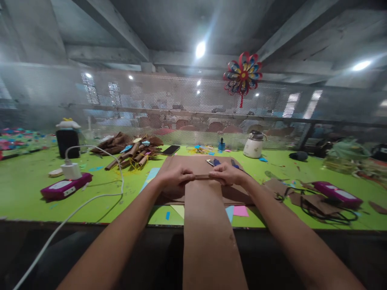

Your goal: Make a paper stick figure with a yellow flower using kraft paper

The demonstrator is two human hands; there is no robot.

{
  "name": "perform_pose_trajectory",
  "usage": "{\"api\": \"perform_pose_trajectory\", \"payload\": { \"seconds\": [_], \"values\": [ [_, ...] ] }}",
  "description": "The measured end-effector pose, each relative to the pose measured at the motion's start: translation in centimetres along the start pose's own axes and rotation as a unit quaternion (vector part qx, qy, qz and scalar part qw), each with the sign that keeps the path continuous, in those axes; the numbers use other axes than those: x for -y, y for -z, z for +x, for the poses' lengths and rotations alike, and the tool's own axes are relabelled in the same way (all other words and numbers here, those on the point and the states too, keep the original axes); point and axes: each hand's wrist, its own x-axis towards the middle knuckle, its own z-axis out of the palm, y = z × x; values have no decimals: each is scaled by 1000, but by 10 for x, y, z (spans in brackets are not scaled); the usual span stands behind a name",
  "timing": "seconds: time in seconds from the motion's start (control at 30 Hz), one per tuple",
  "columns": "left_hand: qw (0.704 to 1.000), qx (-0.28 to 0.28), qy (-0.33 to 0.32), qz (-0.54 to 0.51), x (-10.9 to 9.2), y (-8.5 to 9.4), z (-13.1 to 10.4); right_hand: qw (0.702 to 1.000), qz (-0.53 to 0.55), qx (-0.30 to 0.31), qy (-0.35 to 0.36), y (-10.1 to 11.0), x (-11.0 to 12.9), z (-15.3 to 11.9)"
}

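Observation:
A long strip of brown kraft paper (208,229) runs from the table toward me and hangs over the front edge. Its far end is folded or rolled into a narrow band. My left hand (175,178) pinches the left end of that band, thumb on top. At the right end my right hand (226,174) grips it the same way. Both hands are over a flat brown cardboard sheet (175,163) lying on the green table. Just beyond the right hand lies a blue-handled tool (216,162), partly hidden.
Brown paper rolls (133,155) are heaped at the back left, near a black phone (171,150). A purple power strip (66,186) with a white cable sits left; another power strip (337,193) and black cord lie right. A white kettle (254,145) stands behind.

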Motion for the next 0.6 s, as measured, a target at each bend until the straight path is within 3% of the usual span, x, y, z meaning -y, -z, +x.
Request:
{"api": "perform_pose_trajectory", "payload": {
  "seconds": [0.13,0.27,0.37,0.47,0.6],
  "values": [
    [1000,7,7,-16,-2,2,-3,996,86,1,-2,4,-3,0],
    [991,9,15,-134,-6,1,-8,970,228,-68,44,3,-3,1],
    [977,6,15,-212,-12,-4,-10,952,292,-47,78,-7,7,0],
    [958,13,14,-285,-14,-15,-8,956,271,15,115,-20,17,1],
    [937,46,14,-347,-10,-29,-4,966,206,-8,155,-27,19,2]
  ]
}}
